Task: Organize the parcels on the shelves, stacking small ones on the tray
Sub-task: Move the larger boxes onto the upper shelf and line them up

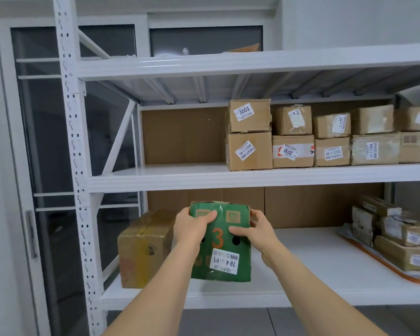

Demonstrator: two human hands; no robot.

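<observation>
Gripping green box (220,241), both hands (224,226)

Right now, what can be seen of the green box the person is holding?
The green box looks like cardboard, printed with an orange 3, two dark round holes and pale square marks. A white label sits near its lower edge, upside down. The left hand and right hand grip its upper corners, at the lower shelf, just right of a tan carton.

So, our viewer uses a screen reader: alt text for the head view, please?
Both hands, left hand and right hand, grip a green box over the lower shelf, beside a brown box; small parcels sit on an orange tray at right.
</observation>
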